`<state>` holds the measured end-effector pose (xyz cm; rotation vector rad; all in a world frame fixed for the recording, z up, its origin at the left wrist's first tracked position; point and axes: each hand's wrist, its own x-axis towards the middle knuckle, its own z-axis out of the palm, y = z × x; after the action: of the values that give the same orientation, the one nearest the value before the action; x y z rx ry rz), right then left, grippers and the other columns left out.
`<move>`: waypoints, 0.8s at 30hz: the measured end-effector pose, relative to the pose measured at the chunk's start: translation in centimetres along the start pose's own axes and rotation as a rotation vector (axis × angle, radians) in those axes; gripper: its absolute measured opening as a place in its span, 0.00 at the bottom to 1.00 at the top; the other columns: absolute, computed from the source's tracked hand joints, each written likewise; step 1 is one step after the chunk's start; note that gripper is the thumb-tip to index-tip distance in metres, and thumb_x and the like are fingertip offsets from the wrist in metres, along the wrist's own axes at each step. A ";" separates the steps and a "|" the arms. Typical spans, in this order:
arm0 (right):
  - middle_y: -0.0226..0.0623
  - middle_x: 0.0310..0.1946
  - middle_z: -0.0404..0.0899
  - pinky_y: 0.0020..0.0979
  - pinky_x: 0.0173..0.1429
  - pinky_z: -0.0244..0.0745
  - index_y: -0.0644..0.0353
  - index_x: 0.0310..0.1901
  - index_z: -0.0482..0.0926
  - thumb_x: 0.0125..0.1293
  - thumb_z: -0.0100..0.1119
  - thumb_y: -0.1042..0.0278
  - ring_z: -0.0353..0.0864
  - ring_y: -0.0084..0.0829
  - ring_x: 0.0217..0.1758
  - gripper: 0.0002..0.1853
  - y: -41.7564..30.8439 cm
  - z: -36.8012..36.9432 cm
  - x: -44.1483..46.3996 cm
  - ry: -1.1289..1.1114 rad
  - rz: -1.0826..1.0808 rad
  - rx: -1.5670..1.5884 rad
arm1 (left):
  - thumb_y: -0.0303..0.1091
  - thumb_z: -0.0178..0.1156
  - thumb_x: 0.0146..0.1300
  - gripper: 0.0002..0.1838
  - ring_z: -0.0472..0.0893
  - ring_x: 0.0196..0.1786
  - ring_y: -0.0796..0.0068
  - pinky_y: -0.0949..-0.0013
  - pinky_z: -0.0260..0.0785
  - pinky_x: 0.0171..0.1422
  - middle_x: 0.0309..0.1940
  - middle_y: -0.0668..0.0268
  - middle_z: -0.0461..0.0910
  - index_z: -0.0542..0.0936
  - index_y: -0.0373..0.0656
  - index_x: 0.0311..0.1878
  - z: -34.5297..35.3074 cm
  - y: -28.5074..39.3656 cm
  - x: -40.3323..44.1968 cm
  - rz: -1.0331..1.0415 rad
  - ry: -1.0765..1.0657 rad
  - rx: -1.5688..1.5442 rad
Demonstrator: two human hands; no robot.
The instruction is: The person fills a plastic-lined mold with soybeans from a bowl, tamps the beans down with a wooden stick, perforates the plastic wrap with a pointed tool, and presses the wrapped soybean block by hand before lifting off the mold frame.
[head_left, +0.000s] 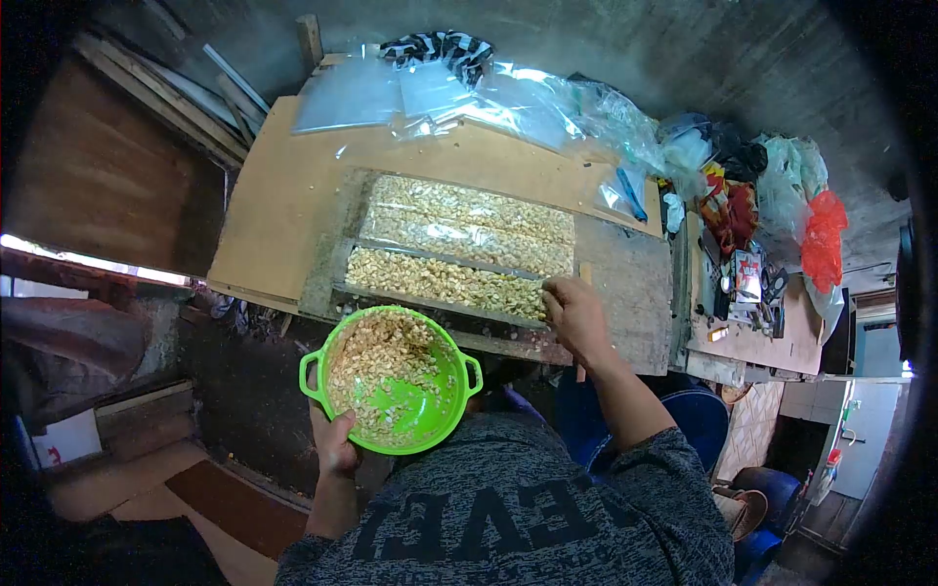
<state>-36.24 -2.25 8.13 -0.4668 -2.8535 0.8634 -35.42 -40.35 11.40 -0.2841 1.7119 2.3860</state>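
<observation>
My left hand (pixel 335 441) grips the rim of a bright green two-handled basin (pixel 418 415) at its lower left, tilted toward me. Pale, chip-like pieces (pixel 381 352) fill its upper left part, and green plastic shows at the lower right. My right hand (pixel 572 311) is over the right end of the nearest row of similar pieces (pixel 440 283), its fingers curled together; anything inside them is hidden. Behind that row, two more filled rows (pixel 469 217) lie under clear, shiny plastic on the worktable.
Clear plastic sheets (pixel 352 98) and bags (pixel 616 122) line the table's back edge, with a blue-handled tool (pixel 630 193) at the right. A side table (pixel 772 347) carries a red bag (pixel 824 234) and small items. Blue barrels (pixel 696 415) stand below, right.
</observation>
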 end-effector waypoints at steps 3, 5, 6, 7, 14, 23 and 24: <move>0.48 0.39 0.82 0.44 0.51 0.76 0.61 0.44 0.83 0.65 0.63 0.70 0.81 0.51 0.46 0.08 0.0 0.4 0.1 -0.001 -0.009 0.064 | 0.29 0.53 0.48 0.47 0.71 0.69 0.53 0.55 0.63 0.75 0.69 0.49 0.67 0.56 0.37 0.78 0.2 0.5 -0.2 -0.082 0.056 0.034; 0.49 0.40 0.82 0.44 0.51 0.76 0.62 0.46 0.83 0.65 0.63 0.72 0.81 0.51 0.47 0.09 -0.1 0.4 0.3 0.091 0.025 0.031 | 0.29 0.52 0.49 0.46 0.71 0.69 0.54 0.55 0.64 0.75 0.69 0.49 0.67 0.56 0.37 0.78 -0.3 -0.1 -0.2 -0.047 0.027 0.023; 0.49 0.40 0.82 0.44 0.51 0.76 0.62 0.46 0.83 0.65 0.63 0.72 0.81 0.51 0.47 0.09 -0.1 0.4 0.3 0.091 0.024 0.031 | 0.29 0.52 0.49 0.46 0.71 0.69 0.54 0.55 0.64 0.75 0.69 0.49 0.67 0.56 0.37 0.78 -0.2 -0.1 -0.2 -0.046 0.027 0.022; 0.50 0.40 0.82 0.45 0.51 0.76 0.62 0.46 0.83 0.65 0.62 0.73 0.81 0.52 0.47 0.09 -0.1 0.4 0.3 0.026 -0.029 0.059 | 0.28 0.51 0.49 0.46 0.71 0.69 0.54 0.56 0.64 0.75 0.69 0.49 0.67 0.56 0.38 0.78 -0.1 0.0 -0.3 -0.043 0.026 0.008; 0.50 0.41 0.79 0.45 0.54 0.74 0.57 0.48 0.83 0.62 0.57 0.77 0.78 0.53 0.50 0.14 0.4 1.3 0.7 0.101 -0.071 0.014 | 0.25 0.48 0.50 0.45 0.72 0.69 0.54 0.56 0.65 0.74 0.69 0.50 0.67 0.55 0.38 0.78 0.0 0.1 -0.2 -0.014 -0.007 -0.005; 0.48 0.42 0.77 0.44 0.54 0.73 0.58 0.43 0.83 0.59 0.58 0.79 0.76 0.51 0.52 0.11 -0.7 -1.1 -0.8 -0.075 -0.152 0.041 | 0.27 0.49 0.51 0.45 0.72 0.69 0.55 0.56 0.65 0.74 0.69 0.50 0.67 0.55 0.38 0.78 -0.1 0.4 -0.3 -0.041 -0.007 -0.006; 0.48 0.42 0.77 0.44 0.54 0.73 0.58 0.43 0.83 0.59 0.58 0.79 0.76 0.51 0.52 0.11 -0.2 -1.2 -1.0 -0.075 -0.153 0.040 | 0.27 0.49 0.51 0.45 0.72 0.69 0.55 0.56 0.65 0.74 0.69 0.50 0.67 0.55 0.38 0.78 -0.2 0.2 -0.2 -0.041 -0.006 -0.007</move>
<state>-35.07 -2.10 9.20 -0.2125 -2.8865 0.9266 -35.27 -40.64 11.61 -0.3091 1.6791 2.3620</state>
